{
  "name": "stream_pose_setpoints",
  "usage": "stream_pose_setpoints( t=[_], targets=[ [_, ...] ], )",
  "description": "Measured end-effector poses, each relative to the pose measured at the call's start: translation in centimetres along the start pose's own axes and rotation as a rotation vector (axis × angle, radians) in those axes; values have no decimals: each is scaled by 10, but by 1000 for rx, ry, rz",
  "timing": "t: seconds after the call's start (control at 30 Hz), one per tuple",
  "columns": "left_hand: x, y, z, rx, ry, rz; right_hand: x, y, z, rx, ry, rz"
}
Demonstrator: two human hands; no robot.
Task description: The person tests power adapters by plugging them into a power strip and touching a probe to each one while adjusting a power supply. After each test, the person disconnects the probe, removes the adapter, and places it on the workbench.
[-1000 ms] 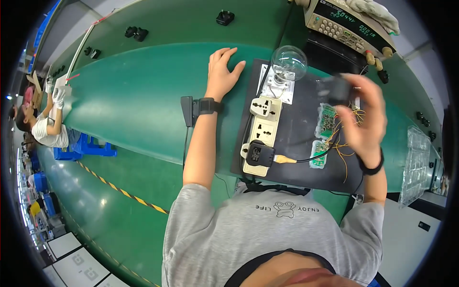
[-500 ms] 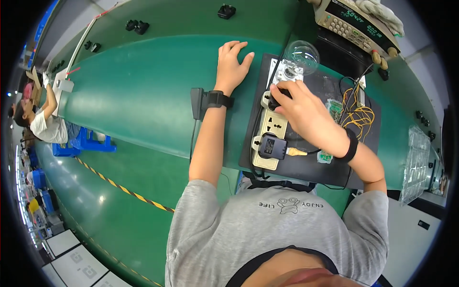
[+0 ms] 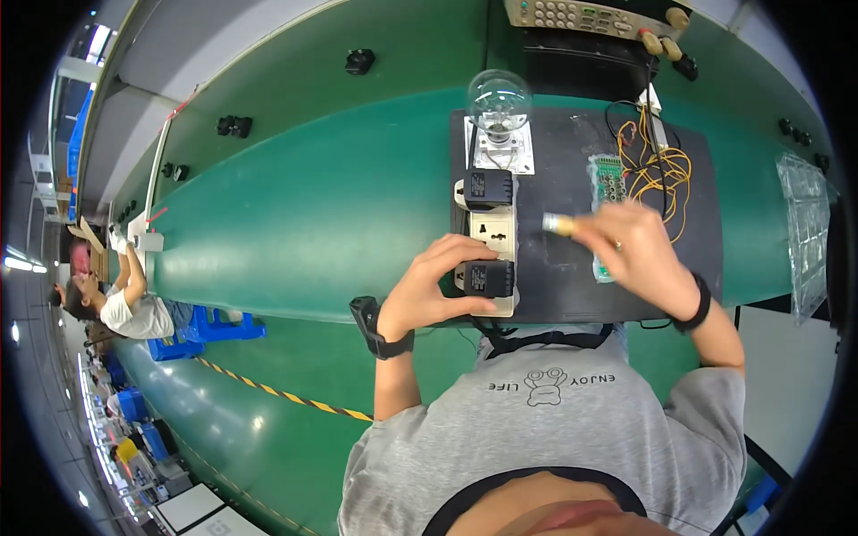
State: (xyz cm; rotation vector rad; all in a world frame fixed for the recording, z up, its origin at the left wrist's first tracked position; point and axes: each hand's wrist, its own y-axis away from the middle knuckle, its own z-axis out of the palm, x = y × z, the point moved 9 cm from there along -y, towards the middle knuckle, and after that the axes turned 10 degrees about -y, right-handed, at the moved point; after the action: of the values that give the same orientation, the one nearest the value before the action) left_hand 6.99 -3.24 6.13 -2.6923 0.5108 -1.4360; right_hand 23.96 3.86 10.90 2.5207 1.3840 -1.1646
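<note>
A cream power strip (image 3: pixel 492 234) lies along the left part of the black mat. Two black power adapters sit on it: an upper adapter (image 3: pixel 489 188) and a lower adapter (image 3: pixel 487 279). My left hand (image 3: pixel 424 288) is closed around the lower one, fingers above it and thumb below. Away from the strip, to its right, my right hand (image 3: pixel 630 239) pinches a yellow cable plug (image 3: pixel 561 224) with a pale, silvery tip, blurred by motion. Beyond the strip stands a clear glass bulb (image 3: pixel 500 100) in a holder on a white base plate (image 3: pixel 518 161).
On the black mat (image 3: pixel 545 295) lie a green circuit board (image 3: pixel 610 176), partly behind my right hand, and tangled yellow wires (image 3: pixel 670 183). A bench instrument (image 3: pixel 594 18) stands at the back. Clear plastic trays (image 3: pixel 804 232) lie far right. Another person (image 3: pixel 134 304) sits far left.
My left hand has come from the green tabletop to the lower adapter. My right hand has left the upper adapter and now holds the yellow plug, which is out of the lower adapter. The view has shifted.
</note>
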Motion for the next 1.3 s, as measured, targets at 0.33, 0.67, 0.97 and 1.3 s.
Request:
stream_pose_setpoints(
  t=[0.33, 0.67, 0.97, 1.3],
  targets=[
    [1, 10, -4, 109, -11, -1, 24, -33, 21, 132, -27, -56],
    [-107, -13, -106, 889, 261, -360, 28, -43, -2, 105, 116, -127],
    [-171, -67, -110, 983, 50, -364, 257, -28, -159, 234, 511, 681],
    [-171, -78, -108, 897, -45, -369, 362, -73, -142, 330, 433, 618]
  ],
)
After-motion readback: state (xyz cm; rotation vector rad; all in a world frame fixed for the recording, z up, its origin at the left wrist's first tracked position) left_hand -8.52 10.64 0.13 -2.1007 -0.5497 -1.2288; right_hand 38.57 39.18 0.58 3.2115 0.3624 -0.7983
